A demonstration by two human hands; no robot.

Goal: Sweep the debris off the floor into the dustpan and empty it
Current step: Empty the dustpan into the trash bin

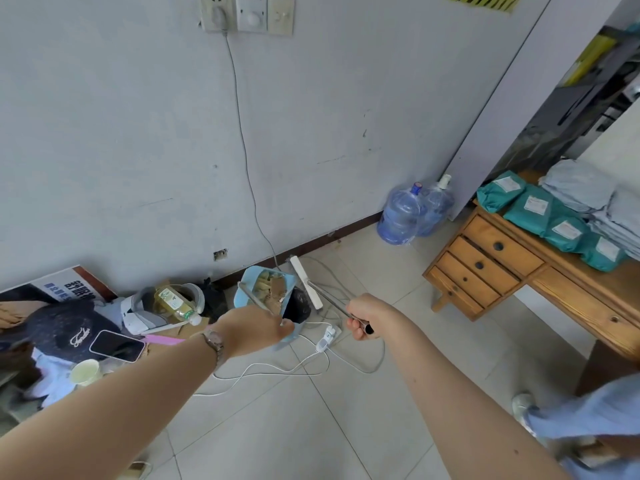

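My left hand (254,327) grips the thin metal handle of a light blue dustpan (246,284), which is lifted and tilted over a bin lined with a black bag (298,306). Tan cardboard-like debris (272,287) lies in the pan. My right hand (365,318) is closed around the metal handle of a broom whose white head (306,282) hangs just right of the dustpan, close to the wall's dark skirting.
White cables and a power strip (327,337) trail over the tiled floor below the hands. At left are a dark cap, a phone (117,345), a paper cup and a bottle. Two water jugs (401,214) stand by the wall. A wooden desk (485,265) with packages is at right.
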